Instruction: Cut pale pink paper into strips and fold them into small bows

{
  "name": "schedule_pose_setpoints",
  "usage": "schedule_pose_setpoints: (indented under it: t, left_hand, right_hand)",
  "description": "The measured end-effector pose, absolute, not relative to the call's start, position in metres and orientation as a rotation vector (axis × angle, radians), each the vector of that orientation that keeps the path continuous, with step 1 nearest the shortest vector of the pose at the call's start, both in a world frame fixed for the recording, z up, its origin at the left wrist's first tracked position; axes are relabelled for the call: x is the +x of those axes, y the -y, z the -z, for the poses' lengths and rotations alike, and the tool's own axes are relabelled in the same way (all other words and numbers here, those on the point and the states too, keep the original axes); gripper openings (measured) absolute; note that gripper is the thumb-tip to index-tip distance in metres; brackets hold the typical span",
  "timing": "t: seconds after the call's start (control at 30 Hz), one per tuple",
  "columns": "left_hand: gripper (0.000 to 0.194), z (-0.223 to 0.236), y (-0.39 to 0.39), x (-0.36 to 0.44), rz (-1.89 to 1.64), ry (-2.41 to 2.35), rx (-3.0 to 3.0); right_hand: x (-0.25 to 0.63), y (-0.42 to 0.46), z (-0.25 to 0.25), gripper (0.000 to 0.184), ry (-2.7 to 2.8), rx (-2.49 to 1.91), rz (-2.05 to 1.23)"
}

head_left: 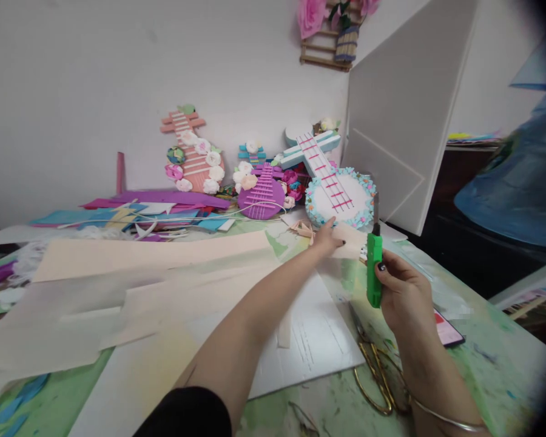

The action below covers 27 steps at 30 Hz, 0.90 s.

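My right hand [404, 288] grips a green utility knife [374, 270] held upright, its dark blade pointing up. My left hand [326, 243] reaches across to a small cream paper piece [351, 244], with the thumb on top of it; the other fingers are partly hidden. Just behind that hand stands a white, round-bodied lute-like craft [339, 194] edged with blue flowers. Gold-handled scissors [375, 370] lie on the table below my right hand. Large cream paper sheets [164, 261] spread to the left, partly over a white board [309, 340].
Purple, pink and teal instrument-shaped crafts [264, 193] lean against the wall. Coloured paper scraps [131, 209] are piled at the back left. A phone [448, 331] lies by my right wrist. A grey panel [404, 109] stands at the back right, near a blue water bottle [509, 176].
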<state>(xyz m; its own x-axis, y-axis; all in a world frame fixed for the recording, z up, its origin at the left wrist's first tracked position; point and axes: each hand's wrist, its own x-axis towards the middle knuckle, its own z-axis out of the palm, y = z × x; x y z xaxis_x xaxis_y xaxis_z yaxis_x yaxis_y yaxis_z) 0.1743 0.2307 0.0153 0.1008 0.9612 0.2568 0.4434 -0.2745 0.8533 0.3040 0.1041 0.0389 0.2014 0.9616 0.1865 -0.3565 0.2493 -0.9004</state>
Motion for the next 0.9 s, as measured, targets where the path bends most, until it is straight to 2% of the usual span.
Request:
schedule_pose_setpoints:
  t: [0.07,0.13,0.3,0.47,0.57,0.63,0.77,0.9]
  left_hand:
    - [0.078,-0.010,-0.228,0.172,-1.100,-1.473,1.825]
    - [0.066,-0.011,-0.226,0.157,-1.066,-1.542,1.897]
    - [0.043,-0.034,-0.218,0.059,-0.791,-1.676,2.152]
    - [0.053,-0.046,-0.193,-0.069,-0.217,-2.028,2.124]
    - [0.052,-0.047,-0.175,-0.117,0.032,-2.133,2.051]
    - [0.049,-0.047,-0.169,-0.130,0.111,-2.140,2.050]
    - [0.028,-0.051,-0.170,-0.131,0.171,-2.050,2.136]
    - [0.026,-0.056,-0.181,-0.125,0.090,-1.975,2.235]
  right_hand:
    - [0.305,-0.106,-0.037,0.036,0.900,-0.843,-1.080]
    - [0.306,-0.107,-0.036,0.036,0.902,-0.846,-1.076]
    - [0.303,-0.102,-0.038,0.035,0.925,-0.850,-1.089]
    - [0.301,-0.101,-0.037,0.035,0.979,-0.840,-1.085]
    - [0.301,-0.103,-0.033,0.035,1.018,-0.845,-1.073]
    - [0.301,-0.105,-0.031,0.035,1.040,-0.866,-1.061]
    - [0.302,-0.107,-0.027,0.038,1.052,-0.900,-1.074]
    - [0.303,-0.108,-0.026,0.040,1.066,-0.911,-1.070]
